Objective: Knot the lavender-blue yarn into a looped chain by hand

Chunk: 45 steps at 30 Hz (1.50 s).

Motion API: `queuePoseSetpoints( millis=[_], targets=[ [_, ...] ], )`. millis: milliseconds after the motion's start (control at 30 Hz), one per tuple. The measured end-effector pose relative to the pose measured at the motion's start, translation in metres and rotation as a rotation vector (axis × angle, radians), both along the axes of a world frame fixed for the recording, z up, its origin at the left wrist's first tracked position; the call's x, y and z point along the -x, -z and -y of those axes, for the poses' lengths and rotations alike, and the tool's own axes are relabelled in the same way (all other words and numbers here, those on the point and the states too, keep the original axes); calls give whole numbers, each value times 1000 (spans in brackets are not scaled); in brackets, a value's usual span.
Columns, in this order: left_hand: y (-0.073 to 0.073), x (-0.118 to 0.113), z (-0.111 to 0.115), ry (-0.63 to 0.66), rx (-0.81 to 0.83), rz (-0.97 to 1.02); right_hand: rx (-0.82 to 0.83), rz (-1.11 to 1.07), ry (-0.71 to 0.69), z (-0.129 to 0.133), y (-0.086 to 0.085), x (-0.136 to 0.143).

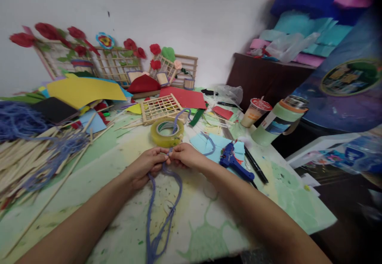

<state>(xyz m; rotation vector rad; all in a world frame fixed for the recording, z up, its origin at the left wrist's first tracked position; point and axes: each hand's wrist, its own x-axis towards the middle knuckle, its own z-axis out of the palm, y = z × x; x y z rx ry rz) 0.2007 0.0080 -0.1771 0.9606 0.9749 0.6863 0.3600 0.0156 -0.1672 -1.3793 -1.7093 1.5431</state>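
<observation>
From my end, L hand point(146, 163) and R hand point(188, 156) met w/ fingertips closed in a pinch on the purple yarn point(154, 245), both approx. equally near. From that grip its loop ran toward the near edge, long axis near-far, over the counter point(119, 224); tape roll point(167, 139) sat just far of it.

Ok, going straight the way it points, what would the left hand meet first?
Likely the right hand, close by the left hand at the purple yarn; depth leaves any gap unclear.
</observation>
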Motion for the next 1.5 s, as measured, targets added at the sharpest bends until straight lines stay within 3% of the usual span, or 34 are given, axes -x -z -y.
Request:
queuePoseSetpoints(
  millis=[133, 333, 433, 567, 700, 933, 1033, 1133, 1233, 1333, 1433, 1467, 1500],
  targets=[
    [-1, -1, 2, 4, -32, -9, 50, -93, 64, 4, 5, 3],
    [1, -3, 2, -14, -84, -106, -52, 17, 163, 5, 11, 8],
    [3, -1, 1, -20, -209, -287, -97, 53, 203, 5, 11, 10],
    [-1, 9, -4, 18, -586, -634, -120, 75, 216, 6, 11, 9],
    [-11, 15, -5, 90, -646, -838, -106, 73, 221, 7, 13, 9],
    [-21, 0, 16, 189, -671, -651, -173, 69, 179, 5, 18, 8],
    [-16, -8, 26, 285, -751, -679, -114, -15, 185, 5, 19, 8],
    [-6, -14, 37, 312, -830, -753, -7, -122, 188, 6, 19, 7],
    [-2, -18, 50, 323, -868, -818, -13, -115, 123, 8, 17, 6],
    [-17, -15, 60, 466, -935, -760, -51, -88, 72, 8, 17, 4],
    [-40, -5, 57, 824, -892, -519, -55, -104, 77, 6, 19, 4],
    [-45, -1, 52, 869, -814, -463, -62, -109, 83, 6, 20, 3],
    [-47, 2, 46, 809, -741, -447, -71, -115, 87, 6, 21, 3]
  ],
)
